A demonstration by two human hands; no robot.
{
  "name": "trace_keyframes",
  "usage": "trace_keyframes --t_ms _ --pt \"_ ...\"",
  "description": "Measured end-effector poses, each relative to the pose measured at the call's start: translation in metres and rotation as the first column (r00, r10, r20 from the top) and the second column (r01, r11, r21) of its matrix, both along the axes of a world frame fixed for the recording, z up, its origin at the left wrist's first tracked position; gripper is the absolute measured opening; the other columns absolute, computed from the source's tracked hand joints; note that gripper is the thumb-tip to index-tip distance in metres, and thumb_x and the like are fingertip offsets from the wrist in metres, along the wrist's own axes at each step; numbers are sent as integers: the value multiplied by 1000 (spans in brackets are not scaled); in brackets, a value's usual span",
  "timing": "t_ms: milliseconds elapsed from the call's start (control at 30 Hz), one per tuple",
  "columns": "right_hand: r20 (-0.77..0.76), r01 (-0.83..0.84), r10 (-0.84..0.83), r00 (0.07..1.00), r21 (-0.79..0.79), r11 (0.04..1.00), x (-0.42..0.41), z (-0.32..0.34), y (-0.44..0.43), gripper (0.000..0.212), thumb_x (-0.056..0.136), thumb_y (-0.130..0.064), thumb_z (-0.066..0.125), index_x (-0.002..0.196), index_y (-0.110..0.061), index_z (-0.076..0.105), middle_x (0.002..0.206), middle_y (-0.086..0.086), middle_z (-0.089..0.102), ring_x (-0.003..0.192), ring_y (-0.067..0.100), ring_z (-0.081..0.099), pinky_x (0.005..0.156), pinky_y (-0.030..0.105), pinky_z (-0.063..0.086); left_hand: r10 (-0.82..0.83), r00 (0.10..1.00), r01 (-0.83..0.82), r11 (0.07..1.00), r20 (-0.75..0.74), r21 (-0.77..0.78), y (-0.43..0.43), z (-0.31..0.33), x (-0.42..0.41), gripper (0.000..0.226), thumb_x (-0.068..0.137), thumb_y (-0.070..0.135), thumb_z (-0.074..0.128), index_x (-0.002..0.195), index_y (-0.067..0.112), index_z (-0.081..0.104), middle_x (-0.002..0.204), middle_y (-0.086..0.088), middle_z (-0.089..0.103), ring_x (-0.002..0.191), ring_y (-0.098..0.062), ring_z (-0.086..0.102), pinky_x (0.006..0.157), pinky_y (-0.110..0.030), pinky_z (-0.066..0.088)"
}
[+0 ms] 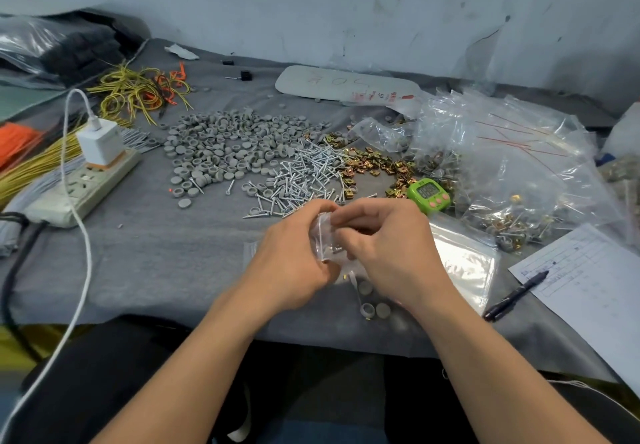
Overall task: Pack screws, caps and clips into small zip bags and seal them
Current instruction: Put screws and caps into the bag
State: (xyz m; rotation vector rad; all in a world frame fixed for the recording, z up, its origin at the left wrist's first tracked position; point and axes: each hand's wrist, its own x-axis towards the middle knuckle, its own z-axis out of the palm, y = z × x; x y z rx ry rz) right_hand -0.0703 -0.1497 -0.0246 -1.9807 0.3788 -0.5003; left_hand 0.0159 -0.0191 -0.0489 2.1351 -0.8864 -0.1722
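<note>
My left hand (294,253) and my right hand (384,246) both pinch a small clear zip bag (323,236) between them, just above the grey cloth. Screws show inside the bag. Under my right wrist lie a few grey caps (374,308). Beyond my hands are three loose heaps: grey caps (221,146), silver screws (304,177) and brass clips (374,166). A stack of empty zip bags (464,260) lies right of my right hand.
A green timer (428,194) stands just behind my right hand. Filled bags (512,173) pile up at the right. A paper sheet (595,284) and black pen (516,294) lie at the right front. A power strip (83,187) with a white charger and yellow ties (138,94) are at the left.
</note>
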Motion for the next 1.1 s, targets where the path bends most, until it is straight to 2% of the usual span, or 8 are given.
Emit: trace_keyframes --t_ms 200,267,333,400,500,600,800,1100 --pt "129 34 -38 991 29 999 -1 7 -14 22 83 -2 78 78 -23 82 71 -6 77 59 4 68 57 22 52 26 999 -29 994 -33 -104 2 2 3 64 67 10 79 113 48 55 87 20 70 75 -1 66 64 -18 49" --pt "11 -18 19 1000 -40 999 -9 12 -27 21 79 -7 83 77 -28 81 69 -6 76 58 6 66 57 27 54 34 999 -37 993 -26 -112 5 3 5 64 69 8 79 113 48 55 87 22 70 77 -2 68 69 -22 52" --pt "-250 -163 109 962 -209 964 -19 13 -37 22 70 -21 90 79 -37 79 69 -13 74 56 0 64 56 17 49 34 999 -37 992 -31 -117 7 3 8 65 70 6 79 115 47 55 88 22 69 78 -4 69 71 -27 54" --pt "-454 -300 106 885 -380 875 -28 12 -41 28 57 -39 91 80 -44 75 73 -24 71 62 -5 63 51 10 43 33 999 -37 993 -33 -110 9 2 9 66 71 4 79 117 47 56 90 23 69 78 -1 68 66 -20 51" --pt "-551 -388 102 828 -432 814 -31 8 -36 37 47 -46 89 80 -45 73 74 -24 70 66 -5 63 49 16 47 36 999 -38 995 -30 -94 11 2 10 68 73 5 80 118 49 54 91 24 68 78 2 66 59 -10 42" --pt "-567 -397 94 818 -439 806 -29 3 -33 32 51 -41 92 77 -38 72 70 -21 69 60 -1 63 51 23 50 39 999 -42 995 -33 -88 10 2 10 69 73 6 80 119 51 53 93 24 68 75 2 65 56 -9 42" --pt "-520 -270 -16 854 -468 842 -17 -3 -33 18 65 -36 91 65 -32 73 61 -26 65 59 -5 62 47 14 40 39 999 -39 997 -5 -67 7 2 8 67 72 7 76 118 50 53 92 29 67 71 -2 64 58 -20 44" --pt "-422 -103 -177 889 -561 821 -14 -5 -34 11 80 -33 83 76 -31 73 71 -14 71 68 9 68 66 31 58 37 999 -36 999 38 -24 7 1 9 73 74 6 79 119 55 49 94 33 63 72 -2 66 62 -26 56"
